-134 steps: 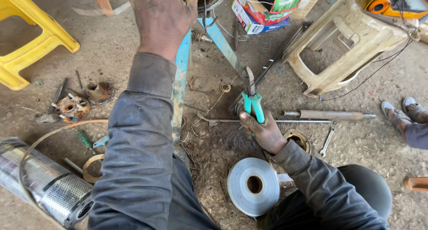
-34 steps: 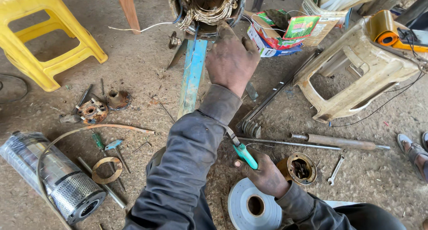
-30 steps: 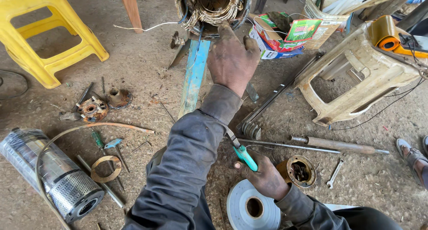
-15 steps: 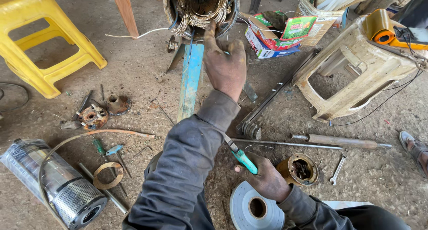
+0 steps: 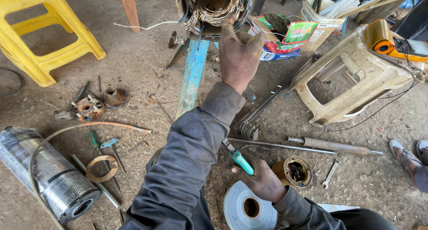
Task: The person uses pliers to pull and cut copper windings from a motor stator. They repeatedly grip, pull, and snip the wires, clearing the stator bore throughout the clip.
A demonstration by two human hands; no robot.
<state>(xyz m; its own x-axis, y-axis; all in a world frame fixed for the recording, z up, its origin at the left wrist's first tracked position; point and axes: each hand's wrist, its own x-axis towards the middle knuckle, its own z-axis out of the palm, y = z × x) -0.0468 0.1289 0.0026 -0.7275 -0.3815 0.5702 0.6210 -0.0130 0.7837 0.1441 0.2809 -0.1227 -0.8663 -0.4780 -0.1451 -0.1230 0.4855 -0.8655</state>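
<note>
At the top centre of the frame the person's left hand (image 5: 238, 51) reaches up to the round metal motor stator with copper wire windings (image 5: 213, 9), its fingers (image 5: 229, 25) bunched together and touching the lower right edge of the coils; whether they pinch a wire cannot be told. The stator rests on a blue painted metal stand (image 5: 192, 76) that slants down toward the middle of the frame. Low and right of centre, the right hand (image 5: 261, 182) rests on the dirt floor (image 5: 147, 65), fingers curled around the green-handled pliers (image 5: 238, 158), whose metal tip points up-left past the grey sleeve of the left arm. Just below that hand lies a flat grey roll of tape (image 5: 247, 208), and just to its right a rusty cylindrical bearing housing (image 5: 294, 171). A long metal rod with a wooden handle (image 5: 312, 145) lies across the floor above them. A yellow plastic stool (image 5: 42, 38) stands upper left, an overturned beige plastic stool (image 5: 356, 78) upper right, and a perforated steel cylinder (image 5: 49, 181) lies lower left.
</note>
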